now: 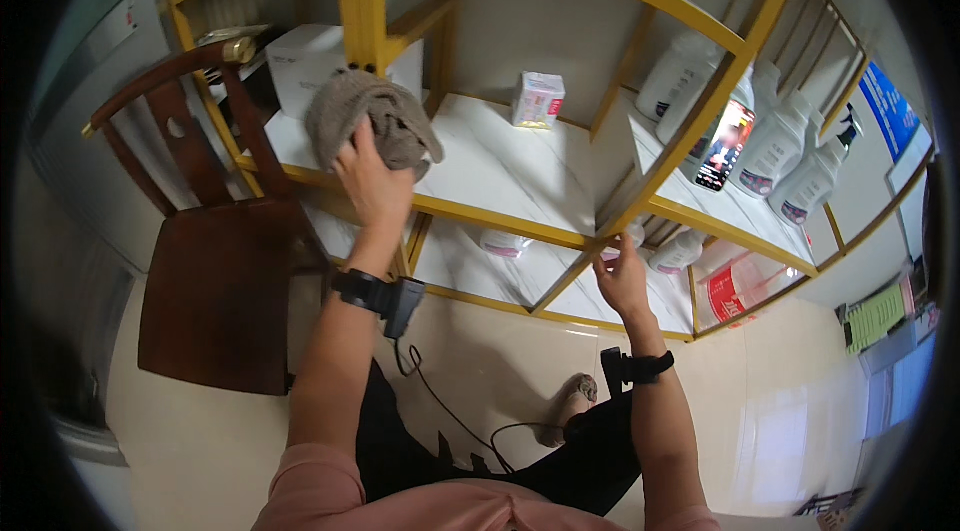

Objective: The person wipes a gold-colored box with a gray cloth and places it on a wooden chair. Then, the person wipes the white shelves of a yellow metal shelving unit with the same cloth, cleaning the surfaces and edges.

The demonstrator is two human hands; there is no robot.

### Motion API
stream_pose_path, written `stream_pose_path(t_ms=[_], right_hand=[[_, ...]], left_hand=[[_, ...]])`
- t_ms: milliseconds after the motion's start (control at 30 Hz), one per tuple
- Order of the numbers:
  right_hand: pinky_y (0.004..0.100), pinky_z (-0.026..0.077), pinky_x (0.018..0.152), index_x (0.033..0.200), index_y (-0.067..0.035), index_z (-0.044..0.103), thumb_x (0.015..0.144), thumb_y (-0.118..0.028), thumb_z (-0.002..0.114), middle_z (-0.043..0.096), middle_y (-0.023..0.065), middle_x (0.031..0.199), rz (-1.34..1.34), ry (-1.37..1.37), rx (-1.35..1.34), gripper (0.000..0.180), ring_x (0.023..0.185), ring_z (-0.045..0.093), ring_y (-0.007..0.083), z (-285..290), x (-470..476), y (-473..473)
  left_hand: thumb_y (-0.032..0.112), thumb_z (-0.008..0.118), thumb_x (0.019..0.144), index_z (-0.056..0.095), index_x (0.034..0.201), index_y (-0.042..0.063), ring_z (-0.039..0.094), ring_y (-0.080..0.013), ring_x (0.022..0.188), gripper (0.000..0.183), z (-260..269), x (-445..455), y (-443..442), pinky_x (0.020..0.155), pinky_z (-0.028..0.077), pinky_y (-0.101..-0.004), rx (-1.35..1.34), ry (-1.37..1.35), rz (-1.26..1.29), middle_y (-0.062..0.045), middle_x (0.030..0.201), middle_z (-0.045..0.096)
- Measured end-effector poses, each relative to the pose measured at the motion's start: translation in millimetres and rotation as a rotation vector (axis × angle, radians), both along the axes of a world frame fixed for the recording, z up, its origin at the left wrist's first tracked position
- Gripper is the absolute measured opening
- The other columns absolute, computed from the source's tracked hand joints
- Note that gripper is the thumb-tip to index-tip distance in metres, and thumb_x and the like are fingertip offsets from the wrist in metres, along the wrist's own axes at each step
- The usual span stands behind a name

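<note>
My left hand [377, 182] holds a bunched grey-brown cloth [367, 115], which looks like a towel, above the front edge of the white marble-patterned shelf [510, 171]. Part of a white box [304, 66] is hidden behind this cloth. At the corner where an upright meets the shelf edge, my right hand [622, 280] has its fingers on the yellow shelf frame [600, 240]. Some of those fingertips are hidden by the frame. A small pink-and-white carton [538, 100] stands towards the back of the same shelf.
On the right shelf, a lit phone [724, 146] leans among several large plastic bottles [772, 145]. Below stand a white bottle [676, 252] and a red-labelled container [731, 291]. A dark wooden chair [217, 291] is at the left. A black cable [454, 407] hangs between my arms.
</note>
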State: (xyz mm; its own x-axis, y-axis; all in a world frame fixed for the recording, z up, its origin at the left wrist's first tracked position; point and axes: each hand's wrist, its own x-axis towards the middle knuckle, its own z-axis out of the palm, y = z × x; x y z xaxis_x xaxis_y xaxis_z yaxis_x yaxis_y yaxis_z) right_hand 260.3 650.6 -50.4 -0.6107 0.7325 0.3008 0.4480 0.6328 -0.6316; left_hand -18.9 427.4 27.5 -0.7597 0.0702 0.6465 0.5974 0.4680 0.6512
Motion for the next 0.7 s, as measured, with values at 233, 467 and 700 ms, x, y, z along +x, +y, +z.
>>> stream_pose_path(t_ms=[233,467,700], right_hand=[[0.0379,0.054,0.077,0.132,0.001,0.042,0.083,-0.015,0.066,0.064,0.0193,0.112,-0.033,0.073,-0.042,0.057,0.087,0.068,0.0278,-1,-3,-1],[0.0375,0.054,0.076,0.135,-0.002,0.039,0.082,-0.012,0.064,0.062,0.0164,0.111,-0.051,0.075,-0.091,0.059,0.08,0.069,0.0255,2,-2,-5],[0.0373,0.054,0.076,0.133,-0.003,0.042,0.082,-0.013,0.065,0.063,0.0156,0.111,-0.027,0.076,-0.071,0.057,0.083,0.068,0.0261,4,-4,-9]], left_hand=[[0.02,0.073,0.078,0.045,0.135,0.003,0.042,-0.043,0.123,0.065,-37,-32,15,0.106,0.032,-0.0463,-0.078,0.197,-0.037,-0.024,0.131,0.047],[0.022,0.075,0.078,0.048,0.126,-0.003,0.05,-0.0396,0.118,0.061,-79,-29,22,0.102,0.037,-0.043,-0.018,0.191,-0.096,-0.022,0.126,0.055],[0.023,0.07,0.081,0.046,0.123,-0.006,0.055,-0.0458,0.107,0.056,-123,-29,19,0.094,0.043,-0.0462,-0.036,-0.023,0.021,-0.029,0.115,0.059]])
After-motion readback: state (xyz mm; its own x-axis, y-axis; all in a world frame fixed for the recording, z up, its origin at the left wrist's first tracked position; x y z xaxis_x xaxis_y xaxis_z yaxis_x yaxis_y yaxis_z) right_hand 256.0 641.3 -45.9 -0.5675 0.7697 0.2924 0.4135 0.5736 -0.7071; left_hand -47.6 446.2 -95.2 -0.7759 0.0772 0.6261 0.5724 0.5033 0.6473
